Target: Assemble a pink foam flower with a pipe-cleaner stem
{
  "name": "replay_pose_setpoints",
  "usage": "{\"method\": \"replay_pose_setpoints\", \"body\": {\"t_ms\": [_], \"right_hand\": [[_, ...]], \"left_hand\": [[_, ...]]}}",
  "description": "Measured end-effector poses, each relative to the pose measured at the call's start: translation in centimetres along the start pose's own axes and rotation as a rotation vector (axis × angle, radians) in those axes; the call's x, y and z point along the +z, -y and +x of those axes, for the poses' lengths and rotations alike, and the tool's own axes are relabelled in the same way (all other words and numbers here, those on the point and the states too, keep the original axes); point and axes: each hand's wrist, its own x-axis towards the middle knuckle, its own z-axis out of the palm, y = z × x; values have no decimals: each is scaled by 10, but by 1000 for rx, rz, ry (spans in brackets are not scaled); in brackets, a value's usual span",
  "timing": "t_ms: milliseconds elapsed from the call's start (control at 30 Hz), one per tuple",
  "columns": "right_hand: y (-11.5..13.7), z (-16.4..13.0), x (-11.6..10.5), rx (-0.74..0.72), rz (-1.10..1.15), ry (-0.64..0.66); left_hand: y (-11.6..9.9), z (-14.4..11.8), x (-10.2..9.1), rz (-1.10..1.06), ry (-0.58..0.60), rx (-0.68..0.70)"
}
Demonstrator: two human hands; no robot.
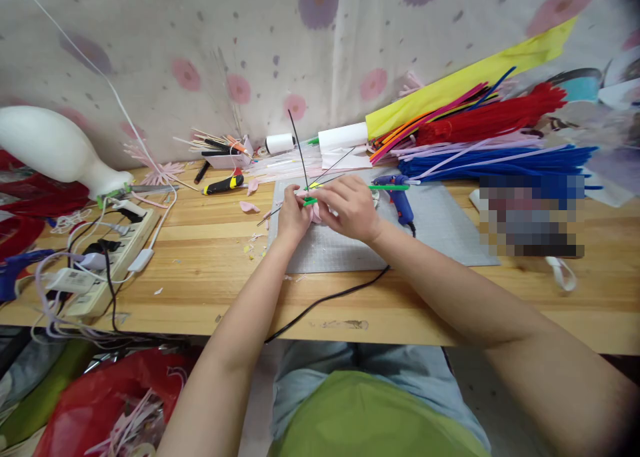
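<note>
- Near the centre of the frame our left hand and right hand meet, fingers pressed close around a small pink flower piece that is mostly hidden between them.
- Our left hand pinches the pink piece together with a green stem that runs off to the right, toward the middle right of the frame.
- Our right hand closes over the same spot from the right, fingertips curled down on the piece; we cannot tell exactly which fingers bear on it.
- A thin dark wire rises from the pinch toward the upper centre, and another slants up to the right.
- All this sits over the grey cutting mat on the wooden table.
- The blue glue gun lies on the mat just beyond our right hand, its black cord trailing to the table's near edge.
- Bundled pipe cleaners in red, blue and pink fill the upper right; a power strip lies at the left.
- We judge the step in hand to be binding the pink petals onto the stem and wires.
- The next move seems to call for a steady left pinch while the right hand wraps tightly, without letting the petals slip.
</note>
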Motion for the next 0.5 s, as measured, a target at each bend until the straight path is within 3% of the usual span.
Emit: {"method": "replay_pose_setpoints", "body": {"t_ms": [100,167,333,500], "right_hand": [[-4,-25,12,-140,58,138],[-9,-31,22,-122,72,151],[-29,0,39,353,254,-89],[-42,29,57,493,673,8]], "left_hand": [[0,-1,-2,-44,7,15],[1,-1,-2,-38,-10,19],[2,2,-2,-38,-2,-19],[-2,4,-3,-24,15,-60]]}}
